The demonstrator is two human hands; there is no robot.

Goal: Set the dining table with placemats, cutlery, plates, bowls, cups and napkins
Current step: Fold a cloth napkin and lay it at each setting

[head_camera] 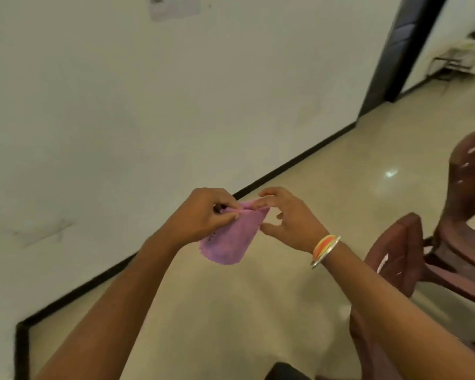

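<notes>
Person is holding a pink napkin up in mid-air, in front of the body, over the floor and near the wall. Left hand is pinching the napkin's top edge, thumb and curled fingers closing tight on the bunched cloth. Rest of the napkin is hanging below that hand, zigzag bottom edge free. Right hand is sitting just beside it, fingertips touching the top right corner; its thumb is spreading wide below, apart from the fingers, clamping nothing. Bangles are sitting on the right wrist. Maroon chairs are standing at the right, well apart from the napkin. Dark door frame is showing top right.
</notes>
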